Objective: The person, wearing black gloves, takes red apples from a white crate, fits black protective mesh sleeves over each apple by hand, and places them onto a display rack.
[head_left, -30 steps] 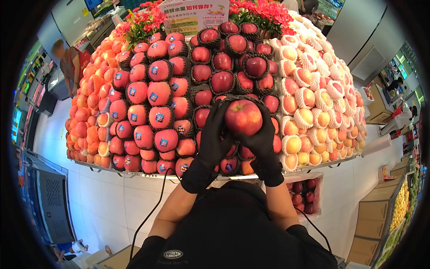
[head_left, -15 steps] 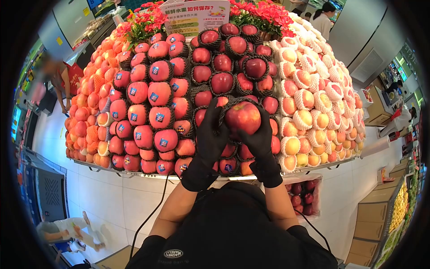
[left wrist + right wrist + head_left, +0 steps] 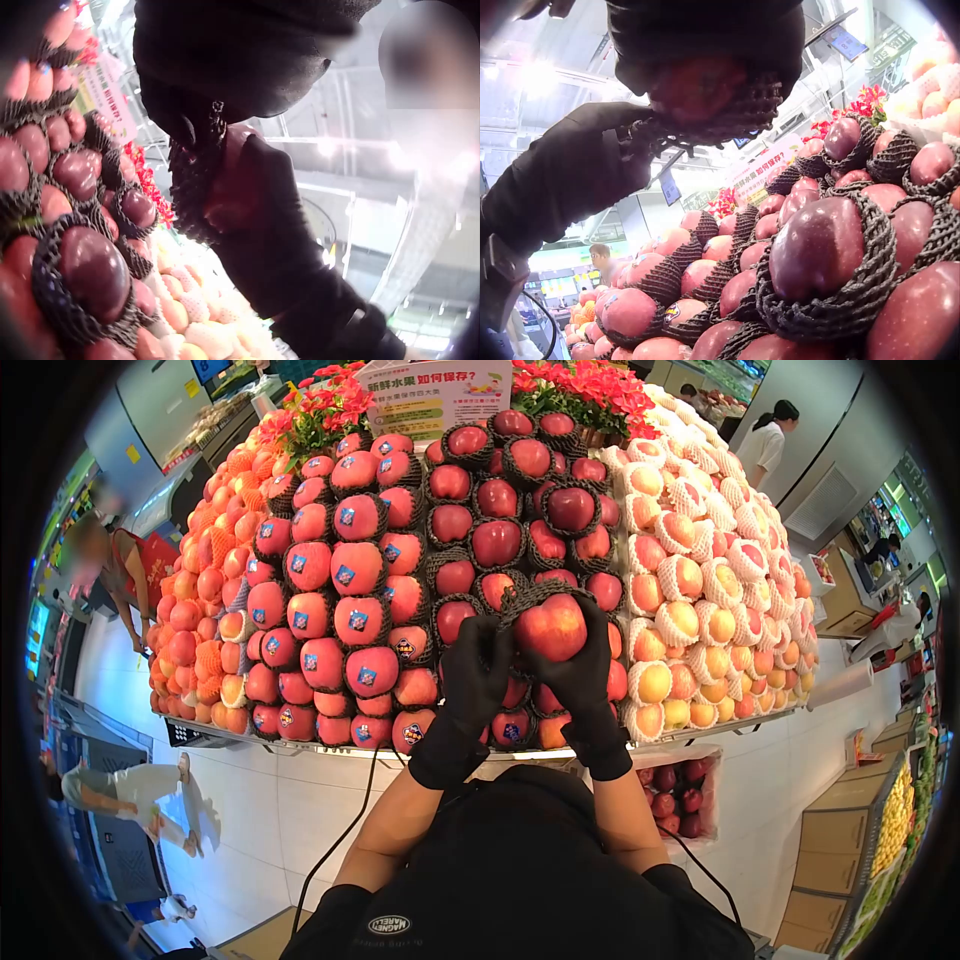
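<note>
Held up over the display, a red apple sits in the grip of my black-gloved right hand, which curls round its right side and underside. A black foam net covers the apple's far side and left edge. My left hand, also gloved, is beside the apple on its left. In the right wrist view the left hand pinches the net's edge between thumb and fingers. The right hand and the apple appear darkly in the left wrist view.
Stickered apples in black nets stand in rows on the left, dark red apples behind the hands. White-netted fruit fills the right side. A sign and red flowers top the display. A box of dark red fruit is below.
The apple has shifted slightly right in my right hand. My left hand has come away from its side to the net's edge. More of the net shows above the apple.
</note>
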{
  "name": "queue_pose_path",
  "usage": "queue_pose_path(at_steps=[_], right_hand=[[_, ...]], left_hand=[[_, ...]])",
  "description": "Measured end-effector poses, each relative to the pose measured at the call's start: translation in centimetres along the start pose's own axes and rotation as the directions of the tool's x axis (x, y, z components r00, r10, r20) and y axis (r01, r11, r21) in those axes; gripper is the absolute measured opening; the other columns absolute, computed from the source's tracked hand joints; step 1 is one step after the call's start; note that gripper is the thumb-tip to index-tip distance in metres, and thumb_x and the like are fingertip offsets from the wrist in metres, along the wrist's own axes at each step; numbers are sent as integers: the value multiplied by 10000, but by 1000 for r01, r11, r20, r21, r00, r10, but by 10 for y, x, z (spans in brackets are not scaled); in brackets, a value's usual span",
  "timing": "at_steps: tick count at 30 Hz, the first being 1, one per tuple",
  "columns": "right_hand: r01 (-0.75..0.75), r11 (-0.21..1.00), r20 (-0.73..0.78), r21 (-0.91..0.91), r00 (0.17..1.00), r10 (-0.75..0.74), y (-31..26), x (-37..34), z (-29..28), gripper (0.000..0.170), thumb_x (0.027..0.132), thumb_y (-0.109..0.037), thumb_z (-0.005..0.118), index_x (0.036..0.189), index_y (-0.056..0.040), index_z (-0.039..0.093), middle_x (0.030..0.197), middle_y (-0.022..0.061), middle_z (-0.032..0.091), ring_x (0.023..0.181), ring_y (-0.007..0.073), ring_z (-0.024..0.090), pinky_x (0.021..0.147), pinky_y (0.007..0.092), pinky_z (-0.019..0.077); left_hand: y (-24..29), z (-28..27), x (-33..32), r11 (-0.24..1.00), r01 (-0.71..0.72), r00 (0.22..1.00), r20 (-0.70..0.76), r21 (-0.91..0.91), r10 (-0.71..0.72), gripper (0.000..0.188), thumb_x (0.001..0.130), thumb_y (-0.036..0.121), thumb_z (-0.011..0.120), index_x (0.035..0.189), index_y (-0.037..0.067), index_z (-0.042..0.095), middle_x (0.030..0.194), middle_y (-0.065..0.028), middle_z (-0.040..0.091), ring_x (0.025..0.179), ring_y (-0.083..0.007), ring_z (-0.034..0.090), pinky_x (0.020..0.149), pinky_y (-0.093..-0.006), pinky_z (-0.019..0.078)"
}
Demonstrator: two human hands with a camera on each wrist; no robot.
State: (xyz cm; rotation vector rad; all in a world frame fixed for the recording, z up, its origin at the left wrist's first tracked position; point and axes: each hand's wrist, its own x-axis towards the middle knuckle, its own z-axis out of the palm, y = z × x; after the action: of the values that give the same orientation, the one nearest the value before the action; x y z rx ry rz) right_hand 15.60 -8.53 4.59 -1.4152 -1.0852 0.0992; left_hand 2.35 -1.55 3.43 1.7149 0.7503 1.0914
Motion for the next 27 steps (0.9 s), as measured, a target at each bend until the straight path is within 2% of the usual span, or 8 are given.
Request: queue_pose_path(at_steps=[3, 6, 9, 12, 18, 21, 24, 27], right_hand=[[60, 998, 41, 13, 997, -60, 9, -1, -4, 802, 587, -203, 868, 1253, -38, 454, 1224, 133, 515, 1135, 278, 516, 968, 406, 431], [81, 996, 87, 37, 993, -84, 7, -5, -8, 813, 583, -201, 868, 1261, -38, 451, 1225, 128, 516, 1139, 275, 515, 977, 405, 427], [104, 993, 75, 46, 991, -108, 14, -10, -7, 823, 579, -200, 871, 1268, -35, 452, 1223, 123, 523, 1141, 269, 519, 981, 404, 427], [81, 995, 67, 58, 994, -85, 12, -9, -8, 836, 573, -200, 871, 1278, -28, 455, 1230, 126, 532, 1140, 258, 528, 976, 399, 438], [-68, 962, 93, 265, 995, 45, 12, -3, -15, 848, 599, -250, 836, 1315, -13, 450, 1260, 135, 534, 1152, 249, 532, 989, 389, 444], [-163, 930, 136, 329, 983, 124, 9, -1, -16, 848, 613, -269, 810, 1331, -11, 440, 1263, 133, 531, 1163, 254, 526, 994, 393, 442], [-203, 909, 161, 365, 975, 153, 13, -1, -16, 855, 613, -259, 799, 1344, -13, 428, 1263, 131, 528, 1172, 256, 520, 989, 396, 445], [-301, 870, 239, 391, 946, 220, 16, -2, -15, 864, 619, -219, 797, 1363, -23, 405, 1287, 126, 507, 1189, 253, 506, 988, 396, 446]], left_hand=[[-12, 5, 6, 942, 3, 1000, -15, -335, -8, 218, 940, 162, 571, 1099, 24, 519, 1041, -110, 616, 938, -134, 587, 725, -291, 462], [-17, 1, 11, 932, 41, 998, 53, -360, -24, 292, 940, 154, 574, 1189, 26, 493, 1195, -94, 543, 1089, -141, 510, 843, -282, 438], [-11, -2, 12, 888, 130, 988, 133, -442, -78, 366, 929, 141, 588, 1254, 15, 474, 1239, -102, 513, 1135, -161, 481, 933, -296, 413], [-22, -6, 13, 896, 214, 969, 199, -389, -145, 462, 900, 109, 616, 1316, 3, 445, 1246, -101, 508, 1139, -174, 481, 987, -305, 400], [-51, -9, 12, 821, 155, 955, 295, -550, 17, 524, 825, 43, 659, 1302, -30, 456, 1181, -85, 537, 1097, -172, 502, 964, -319, 432], [-46, -10, 10, 919, 249, 948, 272, -304, -167, 504, 830, 34, 651, 1292, -31, 461, 1136, -76, 554, 1038, -157, 533, 918, -298, 461], [-50, -8, 12, 859, 270, 953, 250, -434, -173, 423, 841, 30, 641, 1234, -31, 497, 1070, -59, 572, 979, -134, 548, 857, -283, 483], [-41, -7, 14, 895, 219, 970, 186, -388, -157, 296, 868, 48, 618, 1144, -26, 538, 978, -30, 581, 888, -106, 550, 790, -277, 489]])
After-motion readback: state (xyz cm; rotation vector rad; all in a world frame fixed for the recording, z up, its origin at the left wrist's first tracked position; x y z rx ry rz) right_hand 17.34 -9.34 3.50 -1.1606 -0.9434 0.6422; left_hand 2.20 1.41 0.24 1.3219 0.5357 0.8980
